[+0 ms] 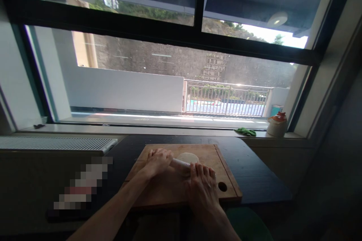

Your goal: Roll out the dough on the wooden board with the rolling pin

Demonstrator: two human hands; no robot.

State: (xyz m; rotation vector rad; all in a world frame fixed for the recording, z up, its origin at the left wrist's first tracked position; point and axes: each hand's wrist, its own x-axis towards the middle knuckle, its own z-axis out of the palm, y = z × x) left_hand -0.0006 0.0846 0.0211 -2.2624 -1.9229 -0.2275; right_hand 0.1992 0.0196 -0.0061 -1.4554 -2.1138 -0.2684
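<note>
Both hands work over a wooden cutting board, which lies flat on a dark table. The left hand is folded over the left end of a white rolling pin, fingers close together; the right hand is folded over its other end, palm down, with the 4 fingers bent and slightly parted. I cannot tell where either thumb sits. The pin lies across the middle of the board, its right end nearer the person than its left, and 1 flat, pale round of dough rests on the board just past the pin, right beside it. Near the board's right near corner is 1 round hole. Left of the board are a blurred-out patch and, farther off, a white radiator. Beyond the board runs a windowsill, with a green cloth and a pale jar to the board's far right, below a dark-framed window.
</note>
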